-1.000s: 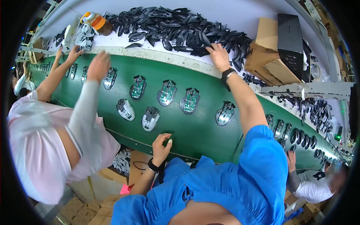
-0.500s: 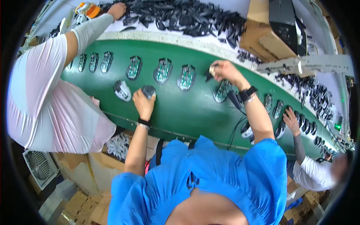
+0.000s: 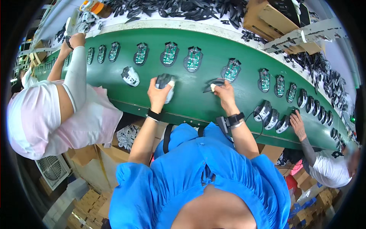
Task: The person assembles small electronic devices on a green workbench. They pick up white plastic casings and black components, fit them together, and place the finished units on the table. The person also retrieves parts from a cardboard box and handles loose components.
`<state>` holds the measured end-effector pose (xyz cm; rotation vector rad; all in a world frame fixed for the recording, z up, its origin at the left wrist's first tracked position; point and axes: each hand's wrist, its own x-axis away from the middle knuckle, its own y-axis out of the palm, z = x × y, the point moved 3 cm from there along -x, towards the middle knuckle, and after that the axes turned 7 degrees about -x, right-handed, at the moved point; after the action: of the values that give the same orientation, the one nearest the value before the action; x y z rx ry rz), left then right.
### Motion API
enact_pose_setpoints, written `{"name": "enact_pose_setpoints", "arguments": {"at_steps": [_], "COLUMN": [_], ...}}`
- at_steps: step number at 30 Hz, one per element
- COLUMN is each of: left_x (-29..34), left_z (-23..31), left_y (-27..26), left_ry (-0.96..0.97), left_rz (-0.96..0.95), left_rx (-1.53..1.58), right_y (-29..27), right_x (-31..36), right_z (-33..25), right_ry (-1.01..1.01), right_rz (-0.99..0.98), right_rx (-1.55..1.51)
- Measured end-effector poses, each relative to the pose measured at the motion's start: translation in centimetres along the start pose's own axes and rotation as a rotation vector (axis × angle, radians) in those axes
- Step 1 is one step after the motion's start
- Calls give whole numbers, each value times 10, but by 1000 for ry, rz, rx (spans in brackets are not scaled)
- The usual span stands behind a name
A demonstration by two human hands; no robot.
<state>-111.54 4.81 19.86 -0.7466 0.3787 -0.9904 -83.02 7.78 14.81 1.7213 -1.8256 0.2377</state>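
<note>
My left hand (image 3: 158, 96) is closed round a computer mouse (image 3: 164, 80), dark on top and pale along the side, low over the green belt. A pale cover sits on that thumb's tip. To its right, my right hand (image 3: 225, 94) pinches a thin, curved black plastic piece (image 3: 208, 89), also with a pale cover on the thumb. Just beyond the right hand lies an open mouse base with a green circuit board (image 3: 231, 71). Another such base (image 3: 193, 59) lies farther left. A white-and-grey mouse (image 3: 130, 76) rests left of my left hand.
The green belt (image 3: 198, 99) carries a row of more mouse bases. Several assembled mice (image 3: 263, 110) and a black cable stand at the right, near a co-worker's hand (image 3: 297, 123). Black plastic pieces (image 3: 183, 9) are heaped beyond the belt beside a cardboard box (image 3: 255, 23). Another co-worker (image 3: 68, 110) is at left.
My right hand has come nearer and left with the black piece, toward the mouse in my left hand. The left co-worker's hand has left the heap. The view has shifted.
</note>
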Motion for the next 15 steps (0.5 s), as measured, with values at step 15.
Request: {"name": "enact_pose_setpoints", "arguments": {"at_steps": [15], "left_x": [46], "left_z": [119], "left_y": [-13], "left_ry": [-143], "left_rz": [-379], "left_rx": [904], "right_y": [86], "right_x": [97], "right_z": [-132], "right_ry": [-61], "right_rz": [-632], "right_rx": [-7]}}
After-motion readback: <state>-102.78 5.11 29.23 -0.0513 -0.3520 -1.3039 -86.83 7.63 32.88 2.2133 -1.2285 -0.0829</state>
